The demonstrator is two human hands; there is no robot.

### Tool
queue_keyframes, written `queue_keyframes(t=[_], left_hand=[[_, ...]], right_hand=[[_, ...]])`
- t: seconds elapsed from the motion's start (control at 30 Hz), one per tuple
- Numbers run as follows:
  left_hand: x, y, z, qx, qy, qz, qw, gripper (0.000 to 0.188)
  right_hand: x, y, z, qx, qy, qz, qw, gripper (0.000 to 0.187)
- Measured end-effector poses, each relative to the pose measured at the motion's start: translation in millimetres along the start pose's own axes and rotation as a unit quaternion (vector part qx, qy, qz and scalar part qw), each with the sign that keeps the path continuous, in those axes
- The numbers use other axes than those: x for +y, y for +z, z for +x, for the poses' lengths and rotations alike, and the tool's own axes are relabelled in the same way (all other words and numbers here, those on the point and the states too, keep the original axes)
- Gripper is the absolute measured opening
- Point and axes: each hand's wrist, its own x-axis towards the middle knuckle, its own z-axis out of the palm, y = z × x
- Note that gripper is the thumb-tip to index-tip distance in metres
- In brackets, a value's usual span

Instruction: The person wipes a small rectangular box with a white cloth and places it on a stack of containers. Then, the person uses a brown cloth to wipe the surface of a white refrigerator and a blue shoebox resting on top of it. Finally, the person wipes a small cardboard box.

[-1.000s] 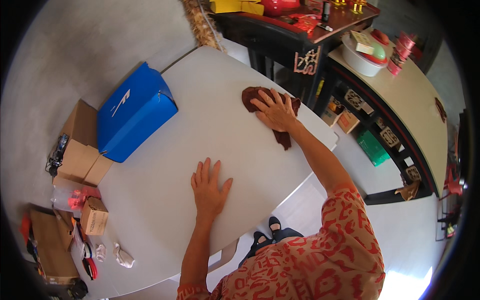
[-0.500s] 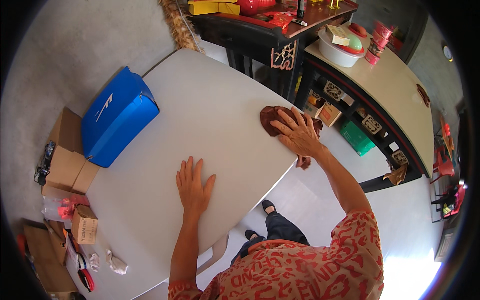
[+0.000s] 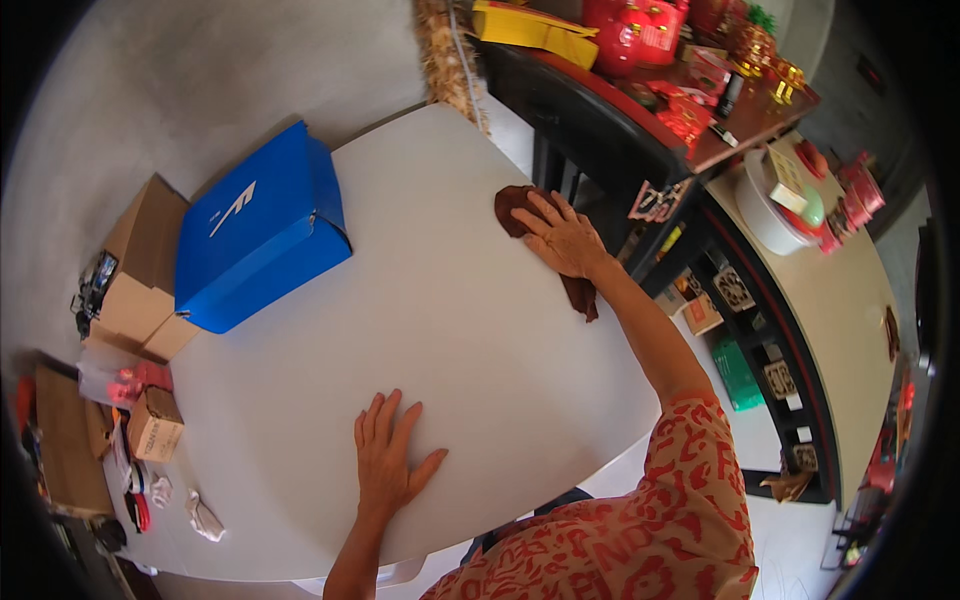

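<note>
Near the far right edge of the pale grey table (image 3: pixel 440 330), my right hand (image 3: pixel 564 240) lies with fingers spread on a dark brown cloth (image 3: pixel 514 212). The palm hides the cloth's middle, and a crumpled tail of it shows below the wrist. Closer to me, my left hand (image 3: pixel 388 465) rests on the bare tabletop, fingers outstretched, holding nothing. A large blue box (image 3: pixel 260 235) stands on the left side of the table, apart from both hands.
Left of the blue box are cardboard boxes (image 3: pixel 140 300), a small carton (image 3: pixel 155 425) and a crumpled white cloth (image 3: pixel 205 517). Beyond the far edge stands a dark table with red ornaments (image 3: pixel 620 40). A counter (image 3: pixel 840 330) with a white basin (image 3: pixel 765 215) runs along the right.
My right hand and the brown cloth have moved away from the near right corner, farther along the table's edge. The head view has shifted. My left hand still rests flat.
</note>
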Motion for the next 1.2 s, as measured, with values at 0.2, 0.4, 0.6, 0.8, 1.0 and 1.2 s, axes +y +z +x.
queue_keyframes(t=[0.2,0.4,0.6,0.8,1.0,1.2], left_hand=[[-2,-1,2,0.022,0.004,-0.007,1.0,0.058],[0,0,3,0.025,0.008,0.002,1.0,0.058],[-5,3,-4,0.025,0.013,0.006,1.0,0.061],[-3,-1,-3,0.008,0.006,-0.001,1.0,0.063],[-3,-3,-1,-0.003,-0.008,-0.002,1.0,0.064],[-5,-6,5,-0.015,-0.035,-0.012,0.999,0.06]], right_hand=[[-5,-3,47,-0.039,0.002,0.0,0.999,0.051],[-27,4,-31,0.019,-0.135,-0.03,0.99,0.048],[-75,-17,-142,0.001,-0.257,0.012,0.966,0.041],[-88,-22,-138,-0.019,-0.251,0.054,0.966,0.038],[-79,-3,-54,0.011,-0.192,0.056,0.98,0.036],[-64,7,44,-0.011,-0.12,0.02,0.993,0.041]])
